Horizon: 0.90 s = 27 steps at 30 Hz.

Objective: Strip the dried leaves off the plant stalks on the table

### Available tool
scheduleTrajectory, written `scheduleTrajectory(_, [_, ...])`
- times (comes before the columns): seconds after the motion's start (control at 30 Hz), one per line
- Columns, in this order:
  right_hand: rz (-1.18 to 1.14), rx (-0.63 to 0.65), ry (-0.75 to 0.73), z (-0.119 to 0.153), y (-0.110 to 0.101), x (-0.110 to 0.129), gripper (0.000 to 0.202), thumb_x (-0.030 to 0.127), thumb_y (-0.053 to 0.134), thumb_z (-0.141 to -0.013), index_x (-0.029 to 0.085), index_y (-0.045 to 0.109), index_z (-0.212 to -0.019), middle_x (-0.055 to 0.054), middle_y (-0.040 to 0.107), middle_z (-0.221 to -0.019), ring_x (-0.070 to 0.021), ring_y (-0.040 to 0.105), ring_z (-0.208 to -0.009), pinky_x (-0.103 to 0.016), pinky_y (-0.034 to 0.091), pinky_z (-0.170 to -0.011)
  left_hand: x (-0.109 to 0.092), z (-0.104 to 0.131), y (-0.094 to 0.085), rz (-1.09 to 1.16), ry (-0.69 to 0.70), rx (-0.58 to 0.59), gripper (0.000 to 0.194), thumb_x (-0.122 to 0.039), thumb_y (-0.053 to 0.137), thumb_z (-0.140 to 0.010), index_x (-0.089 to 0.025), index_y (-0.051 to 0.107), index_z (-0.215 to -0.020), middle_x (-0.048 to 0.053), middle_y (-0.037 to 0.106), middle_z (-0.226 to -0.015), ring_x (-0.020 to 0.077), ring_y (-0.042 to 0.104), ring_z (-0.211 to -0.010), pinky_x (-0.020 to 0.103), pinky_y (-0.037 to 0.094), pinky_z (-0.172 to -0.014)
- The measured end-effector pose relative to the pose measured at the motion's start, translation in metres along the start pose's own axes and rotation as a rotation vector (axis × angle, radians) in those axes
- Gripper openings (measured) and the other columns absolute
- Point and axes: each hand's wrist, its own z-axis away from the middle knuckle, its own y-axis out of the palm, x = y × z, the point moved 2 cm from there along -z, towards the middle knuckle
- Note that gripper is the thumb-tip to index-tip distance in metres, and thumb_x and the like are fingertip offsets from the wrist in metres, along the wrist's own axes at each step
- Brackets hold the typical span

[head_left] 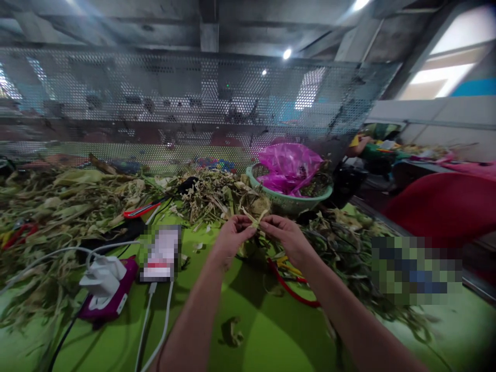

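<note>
Both hands meet over the green tabletop [256, 325], each pinching a pale yellow-green strip of dried leaf [257, 219]. My left hand [236, 232] grips it from the left with thumb and fingers closed. From the other side my right hand [285, 232] holds it the same way, fingertips close to the left ones. The strip's ends stick up above the fingers in a crossed shape. Beneath my right forearm lies a pair of scissors or pliers with red and yellow handles [284, 281], partly hidden. A curled dry leaf scrap [233, 331] rests nearer me.
Dried leaves [96, 191] heap along the left and back. A green basin [271, 202] holds a pink plastic bag [289, 163]. At left are a red box cutter [141, 211], a phone [163, 253] on a cable and a purple power strip [110, 299]. A perforated metal screen [174, 93] stands behind.
</note>
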Motion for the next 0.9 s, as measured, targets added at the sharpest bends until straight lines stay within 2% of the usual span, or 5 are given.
scheduleTrajectory(0.27, [0.002,-0.066,-0.038,0.0,0.002,-0.004,0.03,0.041,0.077,-0.062,0.017,0.063,-0.073,0.002,0.059,-0.067,-0.0116,0.051,-0.062,-0.025,0.041,-0.061,0.007,-0.001,-0.002,-0.09,-0.08,0.008,0.026,-0.023,0.075,-0.059,-0.012,0.058,-0.076,-0.001,0.057,-0.069,0.0079,0.05,-0.062,0.023,0.04,-0.064])
scheduleTrajectory(0.47, [0.132,-0.121,-0.103,0.001,0.006,-0.003,0.03,0.043,0.076,-0.062,0.017,0.063,-0.068,0.002,0.056,-0.063,-0.0106,0.048,-0.058,-0.024,0.039,-0.056,0.01,-0.006,-0.003,-0.267,0.046,-0.021,0.011,-0.011,0.061,-0.062,-0.014,0.056,-0.071,-0.003,0.052,-0.064,0.009,0.046,-0.063,0.022,0.037,-0.063])
scheduleTrajectory(0.6, [0.074,-0.128,-0.082,0.001,0.006,-0.003,0.031,0.044,0.076,-0.062,0.017,0.064,-0.071,0.0,0.059,-0.066,-0.0117,0.052,-0.059,-0.025,0.042,-0.056,0.012,-0.006,-0.004,-0.301,0.055,-0.009,0.012,-0.014,0.061,-0.065,-0.014,0.056,-0.076,-0.002,0.055,-0.07,0.0104,0.049,-0.067,0.024,0.038,-0.067])
scheduleTrajectory(0.73, [-0.008,-0.084,-0.044,0.0,0.004,-0.006,0.031,0.045,0.073,-0.065,0.018,0.065,-0.079,0.0,0.063,-0.07,-0.013,0.056,-0.061,-0.026,0.045,-0.06,0.013,-0.005,-0.003,-0.21,0.021,0.033,0.016,-0.02,0.065,-0.068,-0.014,0.056,-0.081,-0.001,0.056,-0.073,0.0111,0.051,-0.069,0.025,0.04,-0.069])
scheduleTrajectory(0.9, [-0.058,-0.091,-0.009,0.0,0.007,-0.008,0.027,0.04,0.073,-0.067,0.017,0.06,-0.073,0.0,0.059,-0.063,-0.0113,0.051,-0.054,-0.024,0.042,-0.051,0.011,0.0,0.0,-0.132,-0.005,0.05,0.02,-0.021,0.069,-0.065,-0.015,0.054,-0.078,-0.003,0.054,-0.071,0.0098,0.049,-0.067,0.024,0.04,-0.069])
